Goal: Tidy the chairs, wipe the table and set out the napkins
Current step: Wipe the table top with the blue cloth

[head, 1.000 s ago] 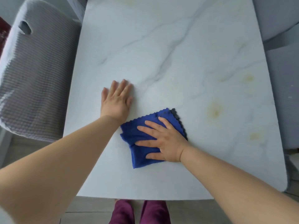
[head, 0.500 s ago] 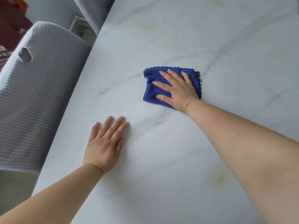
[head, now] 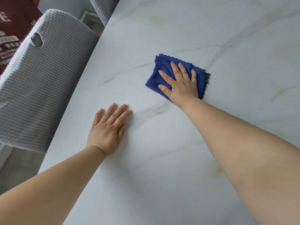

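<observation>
A white marble-patterned table (head: 186,151) fills most of the view. A folded blue cloth (head: 159,70) lies on it, a little right of the middle. My right hand (head: 180,83) presses flat on the cloth with straight, spread fingers. My left hand (head: 108,129) rests flat on the bare tabletop, nearer to me and to the left of the cloth. A grey ribbed chair back (head: 40,82) stands against the table's left edge.
A second grey chair (head: 103,7) shows at the top, beyond the first. Faint yellowish stains mark the table at the top (head: 156,19) and near my right forearm (head: 216,170). A dark red patterned thing (head: 11,30) lies at the far left.
My right hand has slid the cloth away from me across the table, then a little to the right. My left hand has stayed flat in place.
</observation>
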Available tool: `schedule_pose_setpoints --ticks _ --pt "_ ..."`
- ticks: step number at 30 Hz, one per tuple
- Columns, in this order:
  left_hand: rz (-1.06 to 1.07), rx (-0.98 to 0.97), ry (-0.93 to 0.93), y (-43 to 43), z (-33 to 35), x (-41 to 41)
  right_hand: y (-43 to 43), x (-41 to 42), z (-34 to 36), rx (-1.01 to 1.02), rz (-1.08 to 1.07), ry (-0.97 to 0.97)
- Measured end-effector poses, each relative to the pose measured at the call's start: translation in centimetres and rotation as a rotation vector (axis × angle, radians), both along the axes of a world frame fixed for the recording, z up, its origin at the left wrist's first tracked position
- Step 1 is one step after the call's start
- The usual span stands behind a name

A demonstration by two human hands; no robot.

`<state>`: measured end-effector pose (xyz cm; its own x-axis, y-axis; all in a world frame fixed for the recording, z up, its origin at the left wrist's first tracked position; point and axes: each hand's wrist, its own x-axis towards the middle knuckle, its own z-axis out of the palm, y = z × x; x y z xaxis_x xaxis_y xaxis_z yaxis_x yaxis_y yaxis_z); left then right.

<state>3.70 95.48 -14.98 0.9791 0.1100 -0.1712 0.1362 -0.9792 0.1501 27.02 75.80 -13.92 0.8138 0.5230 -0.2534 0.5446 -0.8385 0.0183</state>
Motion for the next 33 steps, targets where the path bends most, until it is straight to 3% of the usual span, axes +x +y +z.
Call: schedule_pose_setpoints --ticks 9,20,27,33 --pt "-0.038 -0.03 -0.062 -0.3 0.1 -0.6 -4.1 -18.3 -0.5 0.074 0.053 -0.008" --pt "-0.004 -0.1 0.067 -6.1 1.9 -5.8 -10.0 -40.7 -0.9 0.157 0.231 0.025" --pt "-0.068 -0.115 0.068 -9.2 1.6 -4.8 -14.9 -39.5 -1.2 0.176 0.536 0.143" --pt "-0.069 -0.147 0.038 -11.4 1.4 -0.9 -15.9 -31.3 -1.5 0.215 0.456 0.042"
